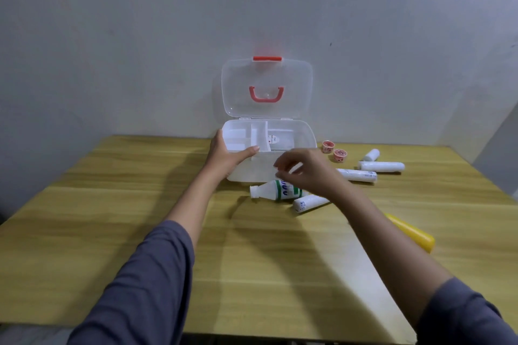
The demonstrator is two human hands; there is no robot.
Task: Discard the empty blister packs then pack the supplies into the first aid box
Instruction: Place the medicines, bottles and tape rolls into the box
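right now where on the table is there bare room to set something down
The table is bare left of the first aid box and left hand, and along the near edge between the sleeves. It is crowded right of the box: bottle, white rolls, two small cups, yellow case.

Left hand (pixel 228 155) grips the open first aid box (pixel 291 159); right hand (pixel 305 172) hovers over a bottle (pixel 276 190)

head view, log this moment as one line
box open | left hand grips box's front-left rim | right hand above bottle, empty | rolls, two cups on table
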